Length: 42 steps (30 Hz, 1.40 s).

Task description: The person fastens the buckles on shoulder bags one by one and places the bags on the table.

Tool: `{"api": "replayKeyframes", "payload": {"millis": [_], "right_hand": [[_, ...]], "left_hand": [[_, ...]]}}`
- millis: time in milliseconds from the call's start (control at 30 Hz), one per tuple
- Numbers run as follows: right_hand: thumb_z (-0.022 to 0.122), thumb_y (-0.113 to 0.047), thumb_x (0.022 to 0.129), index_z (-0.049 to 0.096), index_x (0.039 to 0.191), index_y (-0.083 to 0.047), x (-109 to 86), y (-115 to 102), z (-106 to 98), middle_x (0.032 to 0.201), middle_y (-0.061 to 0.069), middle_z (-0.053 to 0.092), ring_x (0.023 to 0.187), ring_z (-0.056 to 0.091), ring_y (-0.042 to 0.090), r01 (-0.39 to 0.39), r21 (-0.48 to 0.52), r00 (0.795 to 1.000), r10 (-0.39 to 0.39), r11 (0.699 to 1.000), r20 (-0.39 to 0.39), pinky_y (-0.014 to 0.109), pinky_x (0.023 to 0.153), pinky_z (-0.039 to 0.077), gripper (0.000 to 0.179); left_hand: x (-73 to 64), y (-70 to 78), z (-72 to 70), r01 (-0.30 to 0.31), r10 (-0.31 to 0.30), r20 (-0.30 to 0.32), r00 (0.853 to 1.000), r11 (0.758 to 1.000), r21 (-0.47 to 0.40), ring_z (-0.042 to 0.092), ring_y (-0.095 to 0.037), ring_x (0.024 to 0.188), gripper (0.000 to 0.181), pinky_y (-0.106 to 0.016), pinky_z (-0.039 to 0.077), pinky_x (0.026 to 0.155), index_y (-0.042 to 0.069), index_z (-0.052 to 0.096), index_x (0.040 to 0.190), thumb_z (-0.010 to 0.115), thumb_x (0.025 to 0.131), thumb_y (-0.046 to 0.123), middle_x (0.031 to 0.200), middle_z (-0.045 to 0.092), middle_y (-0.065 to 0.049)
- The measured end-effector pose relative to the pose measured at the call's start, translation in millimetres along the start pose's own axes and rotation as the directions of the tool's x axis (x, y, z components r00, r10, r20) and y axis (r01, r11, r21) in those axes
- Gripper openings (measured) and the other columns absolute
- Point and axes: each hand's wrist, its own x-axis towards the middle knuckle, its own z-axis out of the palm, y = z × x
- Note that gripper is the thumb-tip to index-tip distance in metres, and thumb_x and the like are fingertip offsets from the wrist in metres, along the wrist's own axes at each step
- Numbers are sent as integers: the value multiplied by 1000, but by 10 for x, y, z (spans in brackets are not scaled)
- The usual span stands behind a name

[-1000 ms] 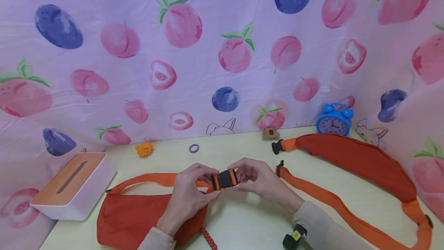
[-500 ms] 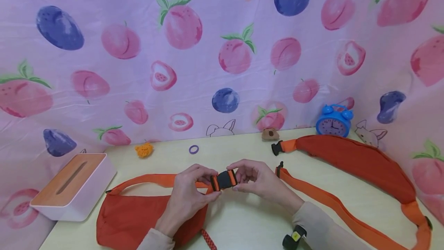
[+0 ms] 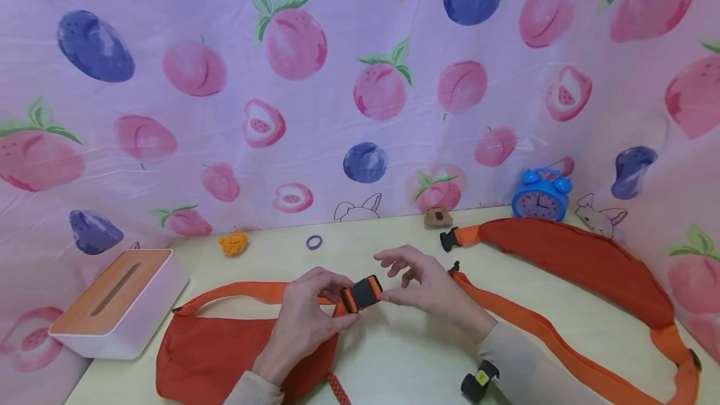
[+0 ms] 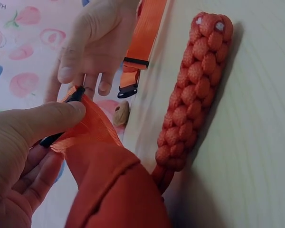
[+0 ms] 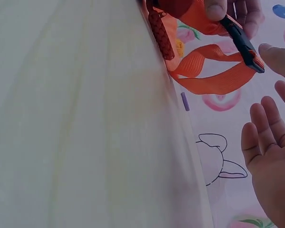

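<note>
In the head view my left hand (image 3: 300,314) pinches a black side-release buckle (image 3: 368,291), its two halves joined, on the orange strap (image 3: 253,290) of a rust-red waist bag (image 3: 216,355). My right hand (image 3: 430,286) is off to the buckle's right, fingers spread and lifted away. Its thumb tip is at or very near the buckle's end; whether it touches I cannot tell. The right wrist view has the buckle (image 5: 242,43) held from the far side, with the strap looping below. A red braided cord (image 4: 194,90) hangs from the bag in the left wrist view.
A second rust-red waist bag (image 3: 579,261) lies at the right, its buckle (image 3: 449,240) unfastened. A tissue box (image 3: 120,305) stands at the left. Along the back are an orange figure (image 3: 233,243), a purple ring (image 3: 314,242), a brown figure (image 3: 438,217) and a blue alarm clock (image 3: 540,197).
My right hand has let go of the buckle, its fingers rising and opening away to the right. The buckle has tilted slightly in my left hand, which keeps its grip.
</note>
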Motion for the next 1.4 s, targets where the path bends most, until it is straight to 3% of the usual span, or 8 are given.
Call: {"api": "replayKeyframes", "payload": {"millis": [233,500,733,867,1033,1267,1400], "right_hand": [[91,-22,96,68,150,-25,-6,-36,-53,134,0,69,122,66,29,-17,7,998,17,1000,-56,41,97,61,59],[89,-20,98,68,147,-24,12,-106,-168,133,1,72,120,68,35,9,-7,993,-9,1000,-114,34,95,60,54],[86,-12,99,67,148,-15,30,-222,-399,139,10,69,123,68,37,54,37,982,-46,998,-183,26,94,59,53],[84,-10,100,66,148,-14,58,-287,-506,139,9,69,125,67,39,71,59,978,-58,996,-199,27,94,60,51],[83,-11,101,66,148,-17,89,-367,-643,139,6,71,124,69,34,84,27,975,-76,996,-207,29,96,60,51],[79,-9,105,63,151,-11,73,-422,-931,137,5,72,120,70,28,105,-65,971,-116,992,-207,27,95,61,50],[77,-7,106,63,152,-12,69,-420,-1101,142,4,72,122,69,24,108,-96,971,-125,990,-202,25,96,60,49]], "left_hand": [[2,9,-12,15,-15,15,1000,1000,-15,75,-22,92,42,-41,68,81,21,84,114,105,78,18,107,77,0],[5,39,-33,6,-6,-21,1000,1000,3,72,-19,92,41,-39,67,82,24,83,116,104,81,18,106,77,1],[47,87,-36,-60,59,-55,997,998,-16,75,-21,98,42,-39,66,87,21,82,123,101,85,20,109,75,11],[68,121,-38,-80,78,-68,995,996,-27,75,-17,103,41,-41,66,92,21,81,125,98,88,22,115,78,11],[95,164,-27,-105,100,-70,992,993,-59,76,-15,107,38,-44,65,96,23,80,127,94,92,24,119,78,10],[199,272,74,-188,181,-60,982,974,-127,77,-19,108,35,-42,65,95,17,80,129,90,95,20,120,79,7],[266,357,134,-195,190,-44,981,967,-166,76,-18,110,36,-42,65,97,17,79,131,88,96,21,123,79,6]]}}
